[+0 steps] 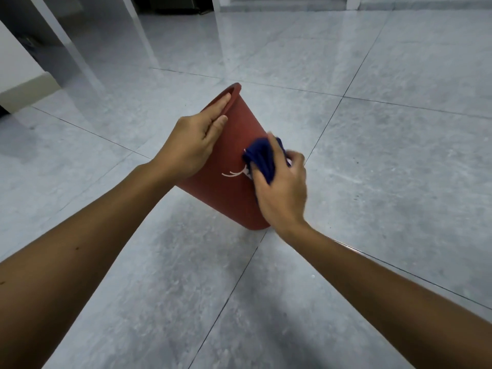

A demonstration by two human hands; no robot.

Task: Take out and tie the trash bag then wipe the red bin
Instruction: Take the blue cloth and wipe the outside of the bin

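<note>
Well, no trash bag was in sight, and the tapered red plastic bin (231, 198) sat tilted on the grey tiled floor (372, 182), left hand (194, 145) flat against its wall, right hand (282, 187) clutching a dark-blue cloth (262, 158) to its side, so the wiping looked underway but unfinished.

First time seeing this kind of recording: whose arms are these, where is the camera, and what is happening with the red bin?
No machine here: a person wears one wide-angle camera on the head, looking forward and down, so both bare arms are their own. The left hand lies flat on the red bin near its rim, steadying it tilted, mouth pointing away. The right hand grips a bunched dark blue cloth and presses it against the bin's side. Below is a grey tiled floor.
</note>
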